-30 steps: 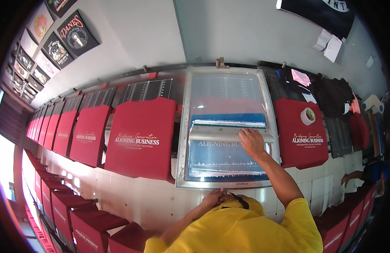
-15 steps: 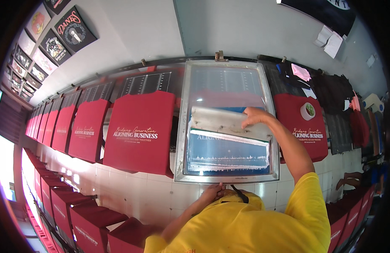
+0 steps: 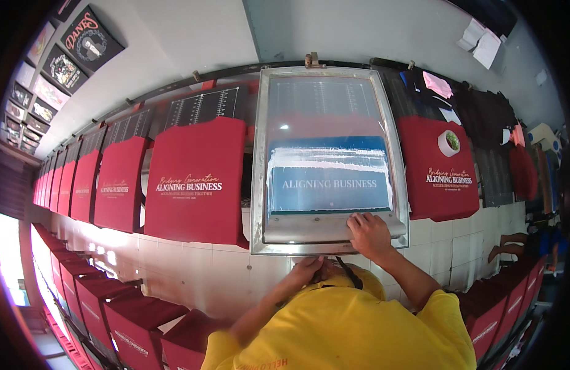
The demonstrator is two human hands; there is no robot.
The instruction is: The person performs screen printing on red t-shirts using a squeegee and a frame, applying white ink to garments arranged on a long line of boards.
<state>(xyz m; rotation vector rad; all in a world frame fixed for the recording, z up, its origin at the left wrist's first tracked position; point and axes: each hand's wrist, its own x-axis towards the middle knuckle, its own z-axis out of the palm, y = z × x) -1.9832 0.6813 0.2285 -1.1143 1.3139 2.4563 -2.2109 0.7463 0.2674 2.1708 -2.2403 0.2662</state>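
In front of me lies a metal-edged printing screen (image 3: 258, 185), its mesh blue in the near half with pale lettering in the middle. My right hand (image 3: 368, 234) is closed over the wide grey squeegee (image 3: 303, 229), which rests across the near end of the mesh. White ink (image 3: 328, 158) is smeared in a band across the far part of the blue area. At the front edge of the screen is my left hand (image 3: 309, 268), its fingers curled against the frame and partly hidden. Through the mesh a red shirt shows faintly beneath.
Red printed shirts (image 3: 195, 157) on dark boards run in a row to the left. Another red shirt (image 3: 436, 194) at right carries a white tape roll (image 3: 448, 143). Dark cloths (image 3: 485, 117) lie beyond it. More red shirts (image 3: 134, 320) stand behind me on both sides.
My right hand has pulled the squeegee toward me, from mid-screen to the near end. The pale lettering is now uncovered. My left hand stays near the front edge.
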